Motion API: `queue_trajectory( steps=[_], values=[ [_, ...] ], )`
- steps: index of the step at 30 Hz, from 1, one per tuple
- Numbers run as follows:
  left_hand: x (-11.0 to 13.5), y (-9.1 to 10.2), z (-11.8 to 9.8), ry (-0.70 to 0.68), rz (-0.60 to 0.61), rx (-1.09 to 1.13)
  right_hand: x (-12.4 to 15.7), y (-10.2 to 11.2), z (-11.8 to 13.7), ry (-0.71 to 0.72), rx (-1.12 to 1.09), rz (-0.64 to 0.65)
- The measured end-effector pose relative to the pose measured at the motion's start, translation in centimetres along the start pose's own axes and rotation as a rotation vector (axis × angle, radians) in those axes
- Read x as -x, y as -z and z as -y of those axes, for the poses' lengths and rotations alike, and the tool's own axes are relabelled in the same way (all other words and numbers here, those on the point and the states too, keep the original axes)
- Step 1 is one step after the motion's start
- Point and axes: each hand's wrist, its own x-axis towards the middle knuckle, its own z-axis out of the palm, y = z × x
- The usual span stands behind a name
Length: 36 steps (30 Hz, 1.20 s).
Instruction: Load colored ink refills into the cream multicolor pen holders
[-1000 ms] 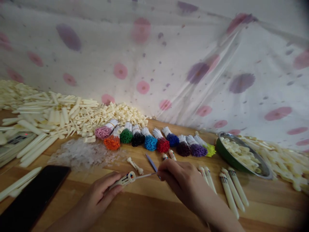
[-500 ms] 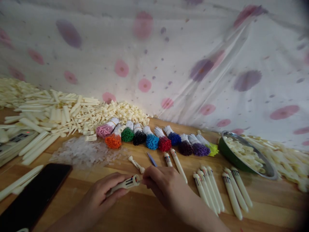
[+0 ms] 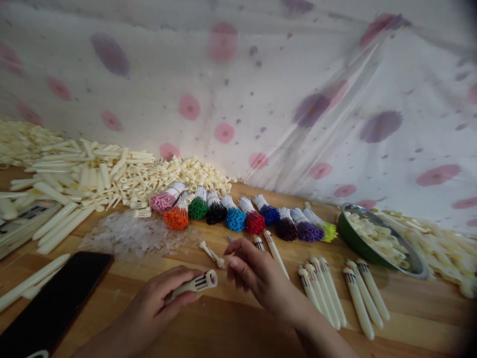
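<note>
My left hand (image 3: 164,296) is wrapped around a cream multicolor pen barrel (image 3: 203,282). Its slotted open end points right, and bits of colour show inside the opening. Just to the right of that end, my right hand (image 3: 257,273) hovers with loosely curled fingers apart, and I see nothing in them. Close to its fingertips lies a small cream plastic part (image 3: 211,254) with a knobbed end. Behind the hand, a thin bluish strip (image 3: 230,239) is mostly covered. Two pens with coloured sliders, one of them the pen (image 3: 276,254), lie just beyond my right hand.
Rubber-banded refill bundles, such as the red one (image 3: 254,221), form a row. Clear plastic pieces (image 3: 130,236) and a black phone (image 3: 55,303) lie left. Cream parts (image 3: 179,174) are heaped behind. Several pens (image 3: 324,293) and a green-sided bowl (image 3: 350,238) are at right.
My right hand has drawn back from the barrel's open end and lifted, its fingers loosening. It now covers more of the bluish strip. My left hand keeps its hold on the barrel.
</note>
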Motion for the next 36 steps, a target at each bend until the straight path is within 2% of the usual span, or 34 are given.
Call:
queue_trajectory(
  steps=[5,7,10,15,21,23,28,36],
  values=[
    [0.2,0.3,0.6,-0.013,0.002,-0.05,-1.1,1.1,-3.3,-0.245,0.812,-0.213],
    [0.2,0.5,1.0,-0.018,0.008,-0.076,-1.4,1.0,-4.5,-0.273,0.924,-0.237],
    [0.2,0.7,1.5,-0.04,-0.002,-0.105,-1.6,0.2,-5.3,-0.262,0.964,-0.213],
    [0.1,0.7,2.1,-0.096,-0.028,-0.124,-1.7,-0.5,-4.8,-0.273,0.954,-0.176],
    [0.0,0.8,2.0,-0.141,-0.099,-0.171,-1.7,0.3,-4.1,-0.268,0.786,-0.21],
    [-0.1,0.9,2.0,-0.151,-0.116,-0.186,-1.2,0.6,-3.3,-0.202,0.689,-0.203],
    [-0.2,1.3,2.1,-0.143,-0.166,-0.233,0.2,0.5,-0.9,0.095,0.407,-0.2],
    [-0.2,1.5,2.5,-0.147,-0.185,-0.265,1.2,-0.6,0.8,0.115,0.279,-0.279]
  ],
)
